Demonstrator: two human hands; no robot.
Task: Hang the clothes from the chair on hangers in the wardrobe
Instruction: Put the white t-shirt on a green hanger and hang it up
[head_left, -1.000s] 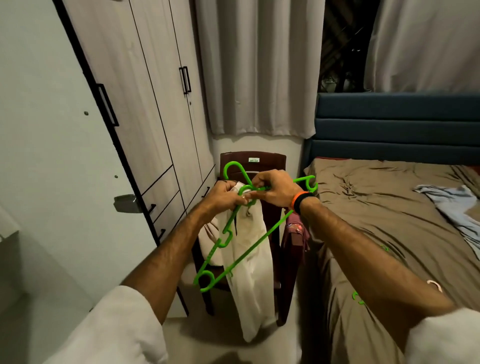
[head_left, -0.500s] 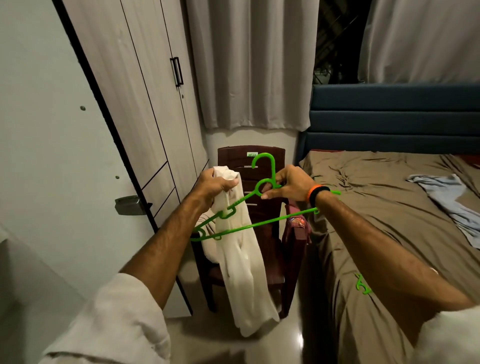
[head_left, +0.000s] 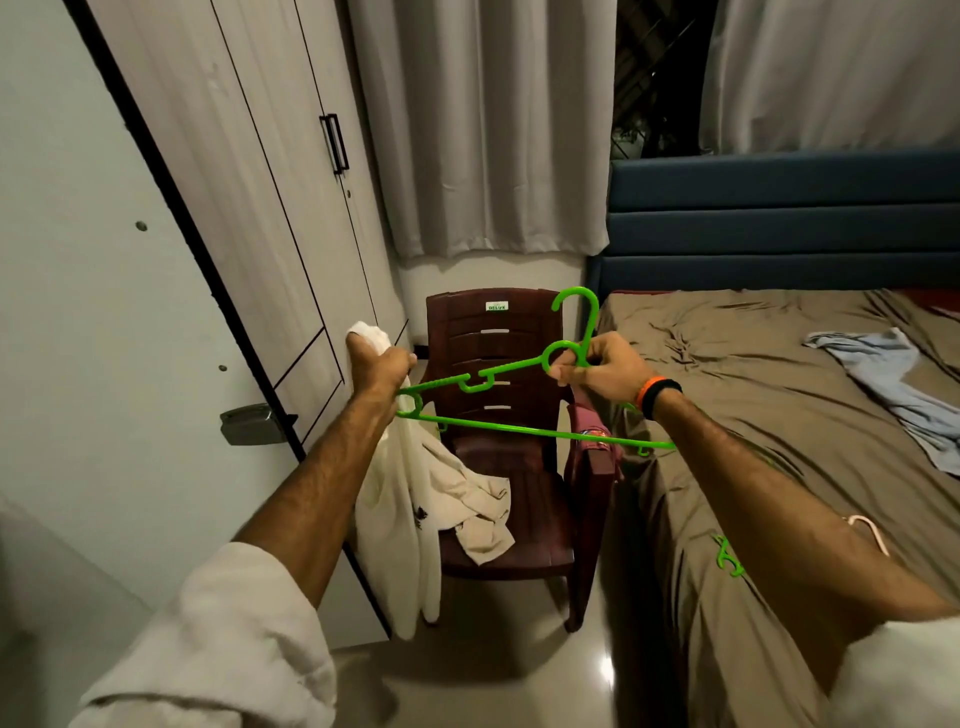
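Change: the green hanger is being swung level since a second ago, apart from the cloth.
Left hand: fingers are being kept bunched round the white garment, which hangs beside the maroon chair.
Right hand: fingers are pinching the hanger's neck.
Meaning: threading is being readied; the wardrobe is being left closed.

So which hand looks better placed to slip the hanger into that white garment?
The right hand, probably: it pinches the green plastic hanger at its neck, free to steer it. The left hand grips the white cloth garment.
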